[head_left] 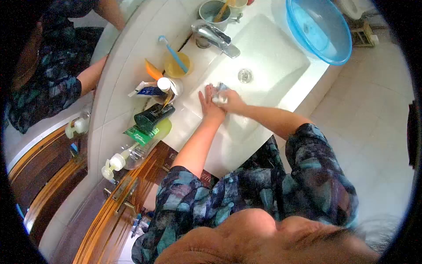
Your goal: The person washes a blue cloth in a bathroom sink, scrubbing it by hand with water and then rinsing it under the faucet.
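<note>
Over the near left part of the white sink (274, 66), my left hand (211, 104) is stretched out with its fingers apart. My right hand (232, 102) is closed around a small whitish-blue cloth (221, 93) and presses it against the left palm and fingers. The cloth's exact shape is blurred. Beyond both hands are the metal drain (245, 75) and the chrome faucet (213, 37). No running water can be made out.
A blue basin (318, 31) stands at the sink's far right corner. Along the left ledge are a yellow cup (177, 64) with a toothbrush, a dark bottle (154, 116), a pump bottle (132, 156) and a metal mug (214, 16). A mirror (48, 88) is at left.
</note>
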`<state>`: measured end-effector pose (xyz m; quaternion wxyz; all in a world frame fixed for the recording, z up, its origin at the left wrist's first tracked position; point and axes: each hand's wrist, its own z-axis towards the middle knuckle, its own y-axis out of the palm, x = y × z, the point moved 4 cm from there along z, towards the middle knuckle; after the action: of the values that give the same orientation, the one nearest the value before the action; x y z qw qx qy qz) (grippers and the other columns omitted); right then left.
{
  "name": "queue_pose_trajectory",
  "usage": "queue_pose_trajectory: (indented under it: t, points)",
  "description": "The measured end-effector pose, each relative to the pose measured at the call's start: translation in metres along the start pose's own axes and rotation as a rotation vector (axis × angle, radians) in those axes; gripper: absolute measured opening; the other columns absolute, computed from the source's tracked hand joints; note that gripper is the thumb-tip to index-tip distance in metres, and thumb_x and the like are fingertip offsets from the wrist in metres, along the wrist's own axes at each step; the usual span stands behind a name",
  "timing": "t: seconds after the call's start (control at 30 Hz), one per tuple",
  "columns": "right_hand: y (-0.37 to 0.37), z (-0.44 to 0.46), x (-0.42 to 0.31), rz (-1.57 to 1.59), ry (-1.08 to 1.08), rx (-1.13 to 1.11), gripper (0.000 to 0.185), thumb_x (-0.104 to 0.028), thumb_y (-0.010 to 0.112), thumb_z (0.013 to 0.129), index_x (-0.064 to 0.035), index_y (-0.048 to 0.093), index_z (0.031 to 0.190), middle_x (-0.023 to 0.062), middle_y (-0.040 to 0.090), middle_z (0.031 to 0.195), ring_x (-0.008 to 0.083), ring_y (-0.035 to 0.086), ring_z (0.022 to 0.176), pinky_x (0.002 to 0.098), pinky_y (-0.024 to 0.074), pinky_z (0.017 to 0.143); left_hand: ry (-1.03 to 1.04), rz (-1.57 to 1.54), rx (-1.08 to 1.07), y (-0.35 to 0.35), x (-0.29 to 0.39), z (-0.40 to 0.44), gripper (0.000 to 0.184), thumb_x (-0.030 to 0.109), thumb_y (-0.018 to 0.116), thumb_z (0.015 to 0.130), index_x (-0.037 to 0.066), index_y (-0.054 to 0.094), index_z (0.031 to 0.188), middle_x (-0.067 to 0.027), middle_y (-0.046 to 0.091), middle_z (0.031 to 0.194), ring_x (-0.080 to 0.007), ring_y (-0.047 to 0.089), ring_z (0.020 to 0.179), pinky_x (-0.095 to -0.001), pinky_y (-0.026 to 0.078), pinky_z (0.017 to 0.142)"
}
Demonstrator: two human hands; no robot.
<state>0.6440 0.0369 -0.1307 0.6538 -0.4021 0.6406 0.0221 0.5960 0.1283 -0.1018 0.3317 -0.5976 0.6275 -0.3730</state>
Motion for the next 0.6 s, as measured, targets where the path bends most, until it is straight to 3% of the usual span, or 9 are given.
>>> queue_pose_trajectory:
  t: [0.03,0.1,0.13,0.2,0.3,0.37,0.43,0.5,0.6]
  points:
    - [0.009,-0.005,0.007,-0.087,-0.122,0.012,0.041,-0.022,0.071,0.069,-0.0033,0.063,0.104,0.0212,0.057,0.114,0.0353,0.052,0.111,0.0431,0.0398,0.095,0.043,0.047,-0.023,-0.004,0.003,0.004,0.08,0.049,0.041,0.089,-0.004,0.016,0.142,-0.017,0.004,0.152,-0.0308,-0.001,0.141,-0.0532,-0.003,0.111]
    - [-0.005,0.032,0.028,-0.363,0.023,0.223,0.041,-0.023,0.069,0.069,-0.0073,0.064,0.106,0.0195,0.062,0.097,0.0346,0.053,0.104,0.0458,0.0389,0.093,0.043,0.081,-0.043,-0.007,0.015,0.013,0.079,0.046,0.042,0.089,-0.005,0.016,0.142,-0.0174,0.005,0.152,-0.031,-0.001,0.141,-0.057,-0.003,0.109]
    - [-0.028,0.056,0.028,-0.346,0.202,0.26,0.04,-0.021,0.069,0.069,-0.0058,0.063,0.105,0.0183,0.061,0.096,0.0345,0.052,0.103,0.0461,0.0375,0.091,0.063,0.103,-0.005,-0.001,0.019,0.015,0.079,0.046,0.043,0.088,-0.005,0.016,0.142,-0.0172,0.005,0.152,-0.0312,-0.001,0.141,-0.0572,-0.004,0.109]
    - [-0.034,0.073,0.038,-0.427,0.148,0.451,0.042,-0.023,0.069,0.07,-0.0038,0.06,0.107,0.0182,0.059,0.104,0.0353,0.049,0.104,0.0456,0.0361,0.091,0.086,0.1,0.075,0.013,0.022,0.013,0.077,0.043,0.044,0.088,-0.005,0.017,0.142,-0.0176,0.006,0.152,-0.0326,0.0,0.141,-0.058,-0.005,0.108]
    - [-0.036,0.065,0.032,-0.306,0.132,0.736,0.045,-0.026,0.069,0.071,-0.0048,0.059,0.109,0.0198,0.057,0.108,0.0353,0.048,0.105,0.0463,0.0381,0.089,0.06,0.221,0.019,0.014,0.018,0.014,0.075,0.039,0.044,0.088,-0.006,0.017,0.142,-0.0176,0.006,0.152,-0.0333,0.0,0.141,-0.0572,-0.006,0.108]
    - [-0.03,0.06,0.037,-0.186,0.327,0.452,0.045,-0.026,0.072,0.069,-0.0095,0.06,0.11,0.0201,0.055,0.11,0.0361,0.05,0.104,0.0443,0.0425,0.087,0.058,0.151,-0.014,0.017,0.018,0.019,0.072,0.036,0.044,0.088,-0.005,0.019,0.142,-0.0178,0.007,0.152,-0.0334,0.001,0.141,-0.0576,-0.006,0.108]
    - [-0.025,0.038,0.021,0.036,0.373,-0.035,0.042,-0.025,0.073,0.068,-0.01,0.063,0.106,0.0209,0.055,0.113,0.0371,0.049,0.108,0.0427,0.0411,0.092,0.067,0.066,0.001,0.011,0.017,0.018,0.069,0.033,0.043,0.088,-0.004,0.022,0.141,-0.0184,0.01,0.151,-0.0337,0.001,0.141,-0.0582,-0.005,0.108]
    - [-0.014,-0.001,0.012,-0.196,0.051,0.056,0.041,-0.025,0.075,0.065,-0.0112,0.066,0.102,0.0195,0.055,0.115,0.0365,0.048,0.113,0.0425,0.0394,0.095,0.087,-0.034,0.065,-0.01,0.015,0.006,0.066,0.031,0.043,0.087,-0.003,0.027,0.14,-0.0193,0.015,0.15,-0.034,0.001,0.141,-0.059,-0.005,0.108]
    - [-0.046,0.039,0.0,-0.415,0.055,0.203,0.043,-0.022,0.073,0.067,-0.0102,0.063,0.107,0.0167,0.054,0.117,0.0364,0.049,0.11,0.0431,0.0368,0.097,0.058,0.207,-0.034,-0.037,0.024,0.0,0.062,0.032,0.044,0.086,0.0,0.035,0.138,-0.0206,0.024,0.147,-0.0352,0.001,0.14,-0.0603,-0.004,0.107]
